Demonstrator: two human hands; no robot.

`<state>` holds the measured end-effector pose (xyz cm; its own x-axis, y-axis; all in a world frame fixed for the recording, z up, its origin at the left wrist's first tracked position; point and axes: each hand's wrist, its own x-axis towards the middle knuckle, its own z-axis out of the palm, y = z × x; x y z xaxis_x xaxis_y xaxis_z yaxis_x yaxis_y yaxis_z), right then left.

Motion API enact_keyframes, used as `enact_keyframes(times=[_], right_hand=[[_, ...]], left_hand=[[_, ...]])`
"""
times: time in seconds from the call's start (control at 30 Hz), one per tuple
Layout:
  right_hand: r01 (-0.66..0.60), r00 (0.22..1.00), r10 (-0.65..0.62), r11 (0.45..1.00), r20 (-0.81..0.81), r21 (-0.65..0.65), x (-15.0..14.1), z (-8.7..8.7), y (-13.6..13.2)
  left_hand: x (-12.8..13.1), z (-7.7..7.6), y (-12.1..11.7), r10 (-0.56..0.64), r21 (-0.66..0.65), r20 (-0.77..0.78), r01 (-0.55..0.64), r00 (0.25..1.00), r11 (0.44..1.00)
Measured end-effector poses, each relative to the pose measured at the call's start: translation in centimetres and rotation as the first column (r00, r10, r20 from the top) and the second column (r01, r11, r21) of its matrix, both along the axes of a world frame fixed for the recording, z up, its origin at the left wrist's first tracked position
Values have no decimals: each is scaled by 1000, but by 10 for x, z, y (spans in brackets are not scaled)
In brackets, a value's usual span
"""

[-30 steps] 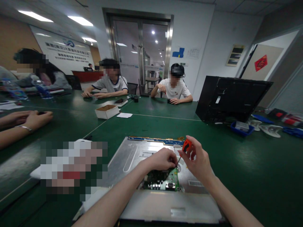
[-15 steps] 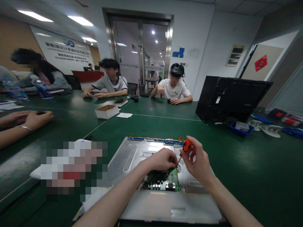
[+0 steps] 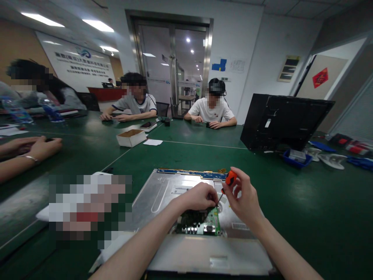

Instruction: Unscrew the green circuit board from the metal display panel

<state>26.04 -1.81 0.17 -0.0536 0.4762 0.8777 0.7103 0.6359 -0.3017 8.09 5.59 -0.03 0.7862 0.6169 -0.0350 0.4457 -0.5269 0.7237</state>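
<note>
In my right hand (image 3: 243,190) is a screwdriver (image 3: 231,178) with an orange and black handle, gripped between thumb and fingers. Its thin shaft slants down to the left, its tip at the upper right corner of a green circuit board (image 3: 214,223). Close beside that tip, my left hand (image 3: 204,196) has its fingers pinched together; what lies between them is hidden. The board sits on a silver metal panel (image 3: 157,194), partly shaded by my left hand. A blue strip board (image 3: 186,173) runs along the panel's far edge.
A black monitor (image 3: 282,120) stands at the right, with a small blue tray (image 3: 297,158) in front of it. An open white box (image 3: 131,138) and a paper slip (image 3: 153,142) lie farther back. People sit across the green table (image 3: 198,153) and at the left.
My hands and the screwdriver stay nearly where they were. Across the table, the person in white has lowered a raised hand to the tabletop.
</note>
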Motion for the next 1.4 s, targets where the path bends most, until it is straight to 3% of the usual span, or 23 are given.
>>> enact_keyframes(times=[1.07,1.4], right_hand=[[35,999,-35,999,33,-1,-3,9,-4],[116,993,-116,993,15,24,4,9,-2]], left_hand=[[0,-1,0,0,5,-11,0,1000,1000],[-1,1,-1,-1,13,-11,1,1000,1000]])
